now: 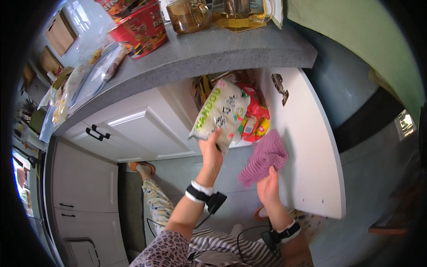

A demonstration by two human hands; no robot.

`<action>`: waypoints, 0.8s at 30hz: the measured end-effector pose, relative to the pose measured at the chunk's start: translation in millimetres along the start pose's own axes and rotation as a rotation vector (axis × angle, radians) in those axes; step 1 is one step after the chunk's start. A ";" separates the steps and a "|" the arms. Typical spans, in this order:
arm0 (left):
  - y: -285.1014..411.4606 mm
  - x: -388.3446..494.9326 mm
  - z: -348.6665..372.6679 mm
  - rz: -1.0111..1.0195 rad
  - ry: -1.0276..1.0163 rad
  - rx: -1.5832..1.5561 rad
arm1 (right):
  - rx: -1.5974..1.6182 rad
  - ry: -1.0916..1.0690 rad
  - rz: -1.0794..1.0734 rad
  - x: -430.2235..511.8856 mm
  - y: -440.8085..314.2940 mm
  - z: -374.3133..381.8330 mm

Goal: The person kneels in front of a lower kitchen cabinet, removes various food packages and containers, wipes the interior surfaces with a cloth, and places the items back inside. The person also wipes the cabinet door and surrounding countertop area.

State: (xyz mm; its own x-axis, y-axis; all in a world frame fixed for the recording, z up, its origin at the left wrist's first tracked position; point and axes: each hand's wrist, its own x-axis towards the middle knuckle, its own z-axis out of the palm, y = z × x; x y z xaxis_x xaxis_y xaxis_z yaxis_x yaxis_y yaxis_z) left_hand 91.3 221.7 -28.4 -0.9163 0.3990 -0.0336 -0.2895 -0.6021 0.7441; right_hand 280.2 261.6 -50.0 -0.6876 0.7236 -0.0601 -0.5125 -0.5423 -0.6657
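Observation:
My left hand (211,152) grips the lower end of a white plastic food bag (222,111) that bears green and black writing. The bag is tilted in front of the opening of a base cabinet. In my right hand (268,187) is a folded, ribbed pink cloth (267,157), held in front of the swung-out white cabinet door (310,140). Behind the bag, red and yellow packages (255,125) lie inside the cabinet; the bag hides part of them.
A grey stone countertop (233,53) overhangs the cabinet. On it stand red instant noodle tubs (141,31), an amber glass mug (188,16) and a glass teapot (240,15). Plastic bags (71,86) lie at the left. A closed white door (146,126) adjoins the opening.

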 end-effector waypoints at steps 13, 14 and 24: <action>42.7 -186.7 -68.7 -0.047 -0.215 0.700 | -1.018 0.007 -0.640 -18.8 16.1 51.3; 50.8 -192.6 -64.1 0.081 -0.259 0.767 | -0.960 0.003 -0.578 -11.2 7.7 44.6; 122.0 -194.4 -81.5 -0.158 -0.138 0.344 | -0.242 -0.497 0.393 -6.6 -26.3 18.3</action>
State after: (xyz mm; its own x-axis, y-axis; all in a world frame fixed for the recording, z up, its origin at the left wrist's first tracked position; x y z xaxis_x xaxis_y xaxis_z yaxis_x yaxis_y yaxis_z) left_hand 211.6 14.2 14.5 -0.8153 0.5715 -0.0929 -0.2930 -0.2689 0.9175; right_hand 288.8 263.3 -18.5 -0.9836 0.1790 -0.0211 -0.0866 -0.5718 -0.8158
